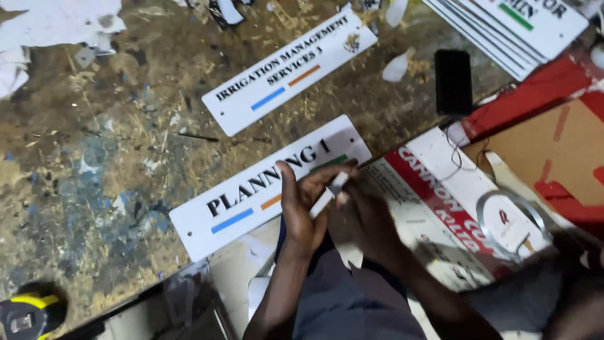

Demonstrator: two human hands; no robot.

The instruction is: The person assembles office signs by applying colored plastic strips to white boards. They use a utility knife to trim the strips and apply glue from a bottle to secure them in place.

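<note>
scuffed and paint-stained, the wooden counter [94,157] fills the left and middle of the frame, flecked with blue smears, sawdust and scraps of white paper. at lower centre both hands meet over the near end of a long white sign plate [251,192] with black lettering and small blue, orange and green bars. the plate's long axis runs diagonally, from lower left up toward the centre right, and its right end lies just under the fingers. the left hand [301,204] is curled shut around a slim white strip [327,195], thumb up against the plate's edge; the strip slants upward to the right, roughly along the plate's own line. the right hand [371,220] sits just beside it, fingers bent in and touching the strip's upper end; whether it truly grips is hard to tell. both hands are about equally close to the plate, the left one overlapping it.

a second white sign plate [289,69] lies parallel, higher up, well apart. a dark phone [453,82] rests at upper right, near a stack of white sign plates [522,28]. red-and-white printed board [440,189] and brown cardboard [553,151] crowd the right side. a yellow tape measure [28,315] sits at the lower left corner.
</note>
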